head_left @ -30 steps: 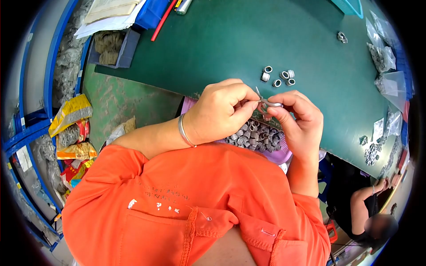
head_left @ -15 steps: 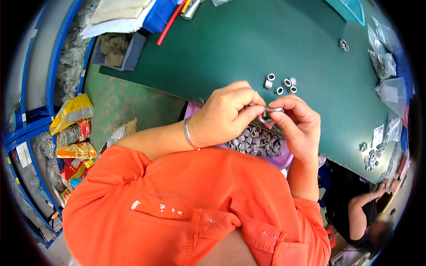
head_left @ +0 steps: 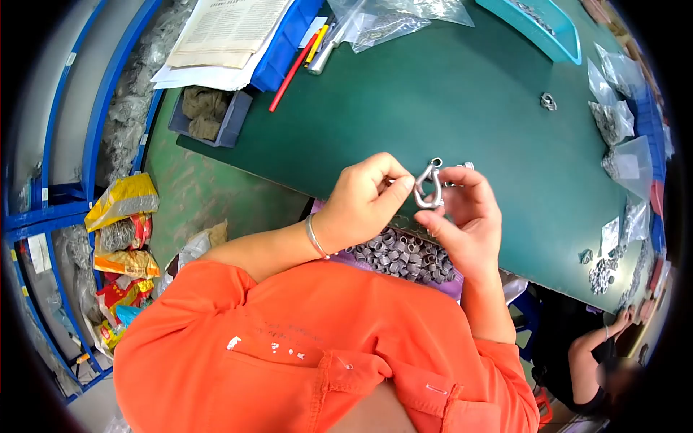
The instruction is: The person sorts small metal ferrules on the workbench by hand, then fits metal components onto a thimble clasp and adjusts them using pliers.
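Observation:
Between my two hands is a curved silvery metal link (head_left: pixel 429 189), held over the near edge of the green table. My left hand (head_left: pixel 370 195), with a bangle on its wrist, pinches the link's left side between thumb and index finger. The fingers of my right hand (head_left: pixel 468 213) curl about the link's right side, with the thumb near its lower end. Small metal rings (head_left: pixel 469 165) lie on the table behind my right hand, partly hidden by it. Below my hands a purple basket (head_left: pixel 451 288) holds many small grey metal rings (head_left: pixel 404 254).
A teal tray (head_left: pixel 567 43), plastic bags (head_left: pixel 628 169) and a small metal piece (head_left: pixel 548 101) are on the table. Pens (head_left: pixel 289 79), papers (head_left: pixel 216 36) and a grey bin (head_left: pixel 234 119) are at upper left. A co-worker (head_left: pixel 585 353) sits at lower right.
The view has shifted, showing more of the table's far side. My hands have moved slightly apart, and the link now stands out between them, turned more upright.

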`<state>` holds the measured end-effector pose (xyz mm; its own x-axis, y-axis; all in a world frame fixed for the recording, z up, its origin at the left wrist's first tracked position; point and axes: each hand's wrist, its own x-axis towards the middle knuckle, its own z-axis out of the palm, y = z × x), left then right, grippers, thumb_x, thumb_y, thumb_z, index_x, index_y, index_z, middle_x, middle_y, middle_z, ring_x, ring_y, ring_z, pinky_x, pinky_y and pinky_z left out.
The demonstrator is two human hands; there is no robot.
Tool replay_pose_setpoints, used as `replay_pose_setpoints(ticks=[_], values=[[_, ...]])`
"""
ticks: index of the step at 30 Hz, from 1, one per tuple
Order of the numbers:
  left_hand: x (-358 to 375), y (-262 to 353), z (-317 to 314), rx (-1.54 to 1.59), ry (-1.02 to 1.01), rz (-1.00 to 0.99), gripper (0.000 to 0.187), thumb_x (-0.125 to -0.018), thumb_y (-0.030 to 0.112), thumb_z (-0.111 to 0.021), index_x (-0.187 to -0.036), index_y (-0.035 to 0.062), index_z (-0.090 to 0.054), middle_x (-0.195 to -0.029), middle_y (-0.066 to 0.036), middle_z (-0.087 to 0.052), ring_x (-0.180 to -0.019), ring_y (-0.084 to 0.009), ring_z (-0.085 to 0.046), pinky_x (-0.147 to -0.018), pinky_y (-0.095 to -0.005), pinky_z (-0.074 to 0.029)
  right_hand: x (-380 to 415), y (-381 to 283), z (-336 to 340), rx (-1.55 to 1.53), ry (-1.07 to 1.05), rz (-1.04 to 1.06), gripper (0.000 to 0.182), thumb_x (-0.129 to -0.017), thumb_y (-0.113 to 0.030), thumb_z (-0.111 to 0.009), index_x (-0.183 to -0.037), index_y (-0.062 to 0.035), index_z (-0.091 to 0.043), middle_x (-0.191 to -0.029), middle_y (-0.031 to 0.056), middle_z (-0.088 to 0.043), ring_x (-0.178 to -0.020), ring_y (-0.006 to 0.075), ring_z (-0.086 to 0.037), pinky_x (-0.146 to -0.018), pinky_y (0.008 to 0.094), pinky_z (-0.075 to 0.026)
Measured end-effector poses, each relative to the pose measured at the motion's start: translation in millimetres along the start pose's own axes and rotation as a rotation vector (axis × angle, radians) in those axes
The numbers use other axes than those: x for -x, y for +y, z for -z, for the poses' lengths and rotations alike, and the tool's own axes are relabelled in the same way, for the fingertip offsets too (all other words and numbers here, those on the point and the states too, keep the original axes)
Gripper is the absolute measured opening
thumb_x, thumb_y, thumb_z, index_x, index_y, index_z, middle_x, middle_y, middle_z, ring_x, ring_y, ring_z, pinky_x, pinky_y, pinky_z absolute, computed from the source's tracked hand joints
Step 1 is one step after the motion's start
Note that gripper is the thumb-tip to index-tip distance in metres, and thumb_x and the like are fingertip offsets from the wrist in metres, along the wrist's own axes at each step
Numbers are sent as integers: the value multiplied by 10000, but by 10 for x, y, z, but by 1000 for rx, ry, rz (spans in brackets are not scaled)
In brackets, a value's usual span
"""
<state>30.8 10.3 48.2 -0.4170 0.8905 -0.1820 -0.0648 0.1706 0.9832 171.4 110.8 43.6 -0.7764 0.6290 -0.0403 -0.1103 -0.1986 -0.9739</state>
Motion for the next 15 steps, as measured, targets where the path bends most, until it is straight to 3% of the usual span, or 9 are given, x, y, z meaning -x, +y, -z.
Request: replay_pose_setpoints(ticks=[3,4,7,13,15], values=[[-23,-44,5,118,-24,43,104,-902,98,-517,-839,15,-520,-625,-1,-508,-513,-35,-453,-451,-183,-362,2,34,-13,285,-9,141,434,-648,93,-721,-1028,0,-532,-1056,90,-512,-845,107,-548,-672,206,-470],[-18,-30,13,134,-46,81,102,-902,93,-518,-839,13,-519,-641,-8,-511,-509,-43,-449,-448,-189,-365,4,51,-47,211,38,144,326,-663,78,-717,-941,1,-565,-1072,115,-521,-818,124,-568,-670,221,-491],[-3,-7,1,295,-60,128,103,-905,88,-511,-839,9,-518,-654,-18,-511,-509,-50,-446,-449,-192,-368,17,87,5,368,37,249,271,-676,58,-715,-901,-1,-574,-1116,136,-517,-778,141,-587,-640,234,-505],[10,-9,-22,350,-69,152,128,-918,121,-506,-855,11,-528,-690,-29,-535,-528,-52,-451,-472,-191,-389,28,116,23,382,90,259,189,-718,-15,-717,-851,5,-585,-891,110,-636,-757,128,-604,-613,255,-510],[20,-15,-32,299,-69,127,132,-919,130,-508,-867,12,-533,-706,-30,-548,-536,-49,-458,-482,-187,-396,46,97,9,323,125,168,169,-739,-29,-708,-847,12,-584,-838,93,-639,-718,123,-607,-603,241,-502]])
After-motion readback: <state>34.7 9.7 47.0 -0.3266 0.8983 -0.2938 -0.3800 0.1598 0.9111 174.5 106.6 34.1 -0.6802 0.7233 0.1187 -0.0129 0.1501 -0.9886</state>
